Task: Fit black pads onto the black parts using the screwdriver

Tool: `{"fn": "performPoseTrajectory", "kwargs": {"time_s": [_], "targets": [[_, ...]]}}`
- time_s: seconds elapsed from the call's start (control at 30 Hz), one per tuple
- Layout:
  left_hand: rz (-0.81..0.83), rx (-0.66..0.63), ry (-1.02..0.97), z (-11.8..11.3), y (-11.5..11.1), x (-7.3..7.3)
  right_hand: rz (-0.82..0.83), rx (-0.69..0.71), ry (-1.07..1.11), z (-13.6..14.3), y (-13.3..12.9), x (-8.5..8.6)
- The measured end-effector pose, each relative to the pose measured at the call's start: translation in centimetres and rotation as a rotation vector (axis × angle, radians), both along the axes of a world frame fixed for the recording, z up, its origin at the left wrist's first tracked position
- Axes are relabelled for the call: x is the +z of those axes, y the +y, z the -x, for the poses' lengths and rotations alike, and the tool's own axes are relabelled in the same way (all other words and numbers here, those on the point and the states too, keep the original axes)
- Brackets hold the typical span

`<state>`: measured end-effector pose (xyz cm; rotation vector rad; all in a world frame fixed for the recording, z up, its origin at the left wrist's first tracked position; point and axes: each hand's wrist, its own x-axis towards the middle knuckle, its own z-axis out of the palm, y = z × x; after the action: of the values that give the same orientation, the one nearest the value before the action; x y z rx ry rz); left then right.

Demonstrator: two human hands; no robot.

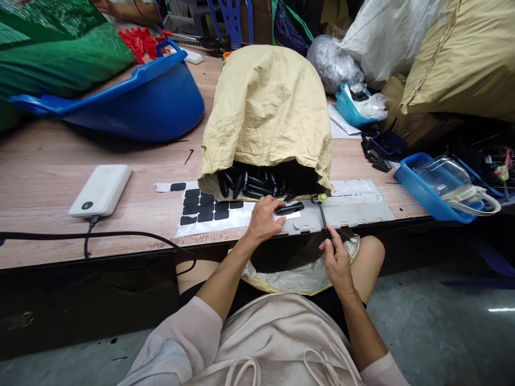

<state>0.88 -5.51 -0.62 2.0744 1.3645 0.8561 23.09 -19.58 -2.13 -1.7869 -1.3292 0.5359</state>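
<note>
Just below the middle of the frame the left hand (263, 219) rests at the table (48, 171) edge, its fingers pinching one end of a small black plastic piece (290, 208) and holding it flat on a white sheet, seemingly to steady it. The right hand (336, 258), a little lower and to the right, is curled around the handle of a thin black tool (323, 219) with a green tip, angled up so the tip sits close beside the black piece. Directly behind, a tan woven sack (265, 112) lies on its side with its mouth facing the person, so more black pieces (251, 185) spill within easy reach. Left of the left hand is a backing sheet of black pads (205, 206), several already peeled off. A second sack (301, 273) hangs open in the lap under the table edge, placed where things can drop in. At left lies a white power bank (100, 190) with its cable; a tipped blue tub (153, 96) fills the upper left, a blue basket (426, 195) the right
</note>
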Motion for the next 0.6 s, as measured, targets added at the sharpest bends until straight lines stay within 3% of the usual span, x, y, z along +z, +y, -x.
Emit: {"fn": "performPoseTrajectory", "kwargs": {"time_s": [0.6], "targets": [[-0.027, -0.005, 0.017, -0.18, 0.06, 0.10, -0.005, 0.003, 0.001, -0.04, -0.02, -0.15]]}}
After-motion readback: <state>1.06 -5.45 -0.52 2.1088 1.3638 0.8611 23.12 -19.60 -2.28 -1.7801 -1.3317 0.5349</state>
